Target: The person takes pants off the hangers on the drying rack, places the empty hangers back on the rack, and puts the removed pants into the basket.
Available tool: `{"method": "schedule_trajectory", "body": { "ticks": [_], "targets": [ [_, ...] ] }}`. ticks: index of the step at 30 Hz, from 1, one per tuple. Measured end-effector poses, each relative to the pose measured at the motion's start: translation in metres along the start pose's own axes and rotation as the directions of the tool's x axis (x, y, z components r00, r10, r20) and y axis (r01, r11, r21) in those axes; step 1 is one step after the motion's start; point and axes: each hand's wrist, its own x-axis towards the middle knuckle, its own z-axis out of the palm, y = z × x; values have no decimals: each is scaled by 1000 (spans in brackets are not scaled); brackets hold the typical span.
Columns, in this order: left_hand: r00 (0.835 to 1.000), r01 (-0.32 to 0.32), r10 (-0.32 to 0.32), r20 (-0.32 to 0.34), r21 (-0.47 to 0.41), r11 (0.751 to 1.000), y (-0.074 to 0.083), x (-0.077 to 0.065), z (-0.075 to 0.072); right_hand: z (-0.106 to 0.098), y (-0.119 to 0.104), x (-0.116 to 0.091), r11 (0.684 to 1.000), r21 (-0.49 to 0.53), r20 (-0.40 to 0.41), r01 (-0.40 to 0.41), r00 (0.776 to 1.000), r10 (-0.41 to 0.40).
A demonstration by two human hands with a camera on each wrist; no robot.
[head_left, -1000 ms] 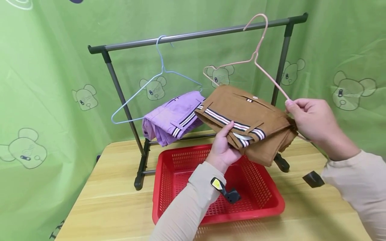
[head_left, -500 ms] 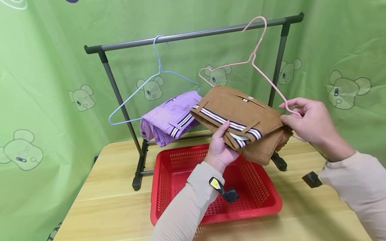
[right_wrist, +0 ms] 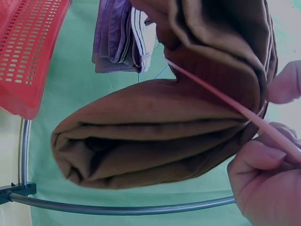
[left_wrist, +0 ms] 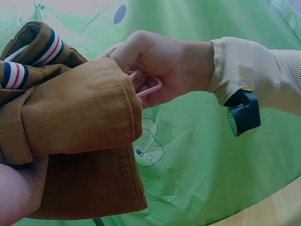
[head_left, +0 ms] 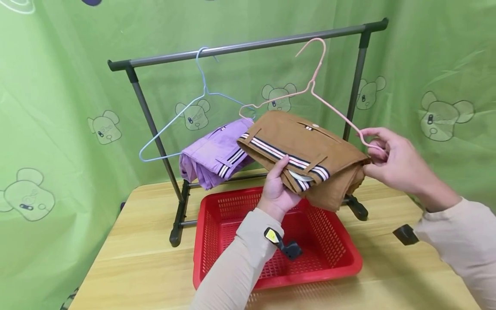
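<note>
Brown trousers (head_left: 302, 142) with a striped waistband hang folded over the lower bar of a pink wire hanger (head_left: 313, 84). My left hand (head_left: 279, 189) grips them at the waistband, thumb on top and the other fingers hidden beneath. At the hanger's right corner, my right hand (head_left: 395, 159) holds the pink wire. The right wrist view shows the hanger bar (right_wrist: 225, 96) running through the fold of the trousers. In the head view the hanger's hook tip stands just below the rail (head_left: 255, 44). Purple trousers (head_left: 215, 150) hang folded on a blue hanger (head_left: 170, 122) to the left.
A red perforated basket (head_left: 310, 280) stands on the wooden table (head_left: 143, 241) below my hands. The dark rack's posts (head_left: 354, 90) and feet (head_left: 176, 232) stand behind it. A green patterned curtain (head_left: 58, 107) encloses the back and sides.
The pink hanger and brown trousers have shifted left, and the hook has dropped from across the rail to below it. My right fingers have moved from the hanger's sloping arm to its corner.
</note>
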Motion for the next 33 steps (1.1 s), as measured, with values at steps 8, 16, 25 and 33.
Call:
{"method": "schedule_trajectory", "body": {
  "ticks": [8, 16, 25, 33],
  "targets": [
    [999, -12, 13, 35, -32, 999, 6, -1, 1, -2, -2, -4, 992, 27, 20, 122, 992, -123],
    [1000, -16, 17, 25, -46, 999, 8, -2, 2, 1, -2, -5, 992, -48, 46, 119, 992, -117],
    [1000, -29, 30, 7, -55, 998, 8, -3, 2, 3, -4, -5, 983, -174, 21, 62, 998, -60],
    [999, -29, 30, 21, -56, 998, 9, -4, 3, 4, 2, -6, 952, -289, 5, 103, 994, -107]
  ]
}}
